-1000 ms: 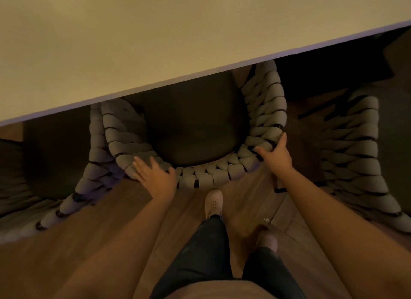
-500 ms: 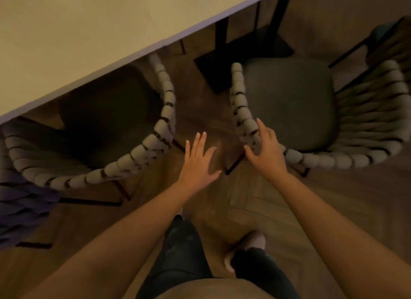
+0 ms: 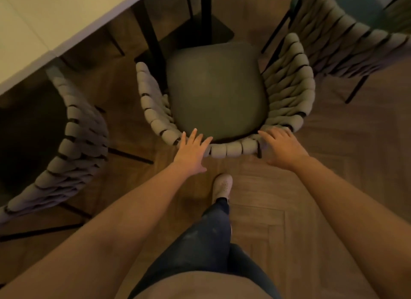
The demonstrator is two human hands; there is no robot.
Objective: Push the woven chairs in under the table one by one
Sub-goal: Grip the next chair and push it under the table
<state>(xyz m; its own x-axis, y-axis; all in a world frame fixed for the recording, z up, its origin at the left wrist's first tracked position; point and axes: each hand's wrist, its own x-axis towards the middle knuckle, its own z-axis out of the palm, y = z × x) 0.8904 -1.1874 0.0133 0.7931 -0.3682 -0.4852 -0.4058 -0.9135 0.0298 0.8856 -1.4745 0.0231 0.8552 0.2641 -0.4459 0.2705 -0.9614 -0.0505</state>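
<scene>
Standing clear of the table (image 3: 44, 20), the woven chair (image 3: 218, 91) is touched at its soft back rim by the left hand (image 3: 192, 153) and right hand (image 3: 281, 146), fingers flat, nothing gripped; judged light, rigid.

The herringbone wood floor (image 3: 289, 209) carries three woven chairs. The middle chair (image 3: 218, 87) stands just beyond the fingertips of the left hand (image 3: 191, 154) and right hand (image 3: 282, 147), which touch its back rim. A second chair (image 3: 73, 143) stands well left of the left fingers, partly under the table (image 3: 44, 20). A third chair (image 3: 344, 31) stands beyond the right fingers. The table's black base (image 3: 209, 29) sits past the middle chair. A pale shoe (image 3: 222, 185) is planted just short of the fingers.
</scene>
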